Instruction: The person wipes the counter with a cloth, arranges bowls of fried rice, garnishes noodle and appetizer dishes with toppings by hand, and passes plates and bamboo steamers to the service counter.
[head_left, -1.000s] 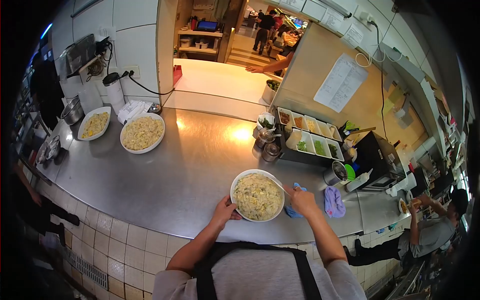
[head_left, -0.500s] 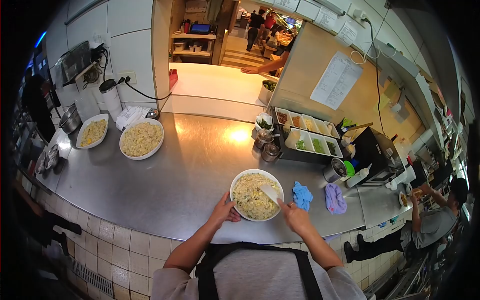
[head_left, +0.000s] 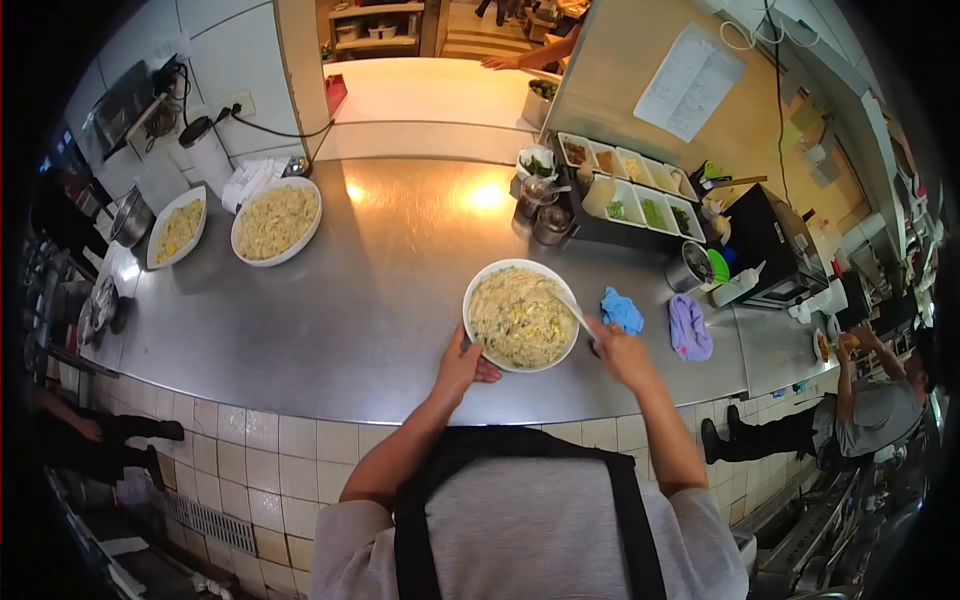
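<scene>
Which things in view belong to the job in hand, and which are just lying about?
In the job:
- nearest rice bowl, left hand against it
- white spatula, in the right hand

Apparently just lying about:
- blue cloth
- purple cloth
- squeeze bottle
- two filled bowls at left, untouched, possibly related

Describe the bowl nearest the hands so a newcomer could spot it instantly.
On the long steel counter, look roughly midway along its near edge. A round white bowl of pale food sits there against the left hand. Unlike the two bowls at the counter's left end, it has a white utensil over its rim, held by the right hand.
</scene>
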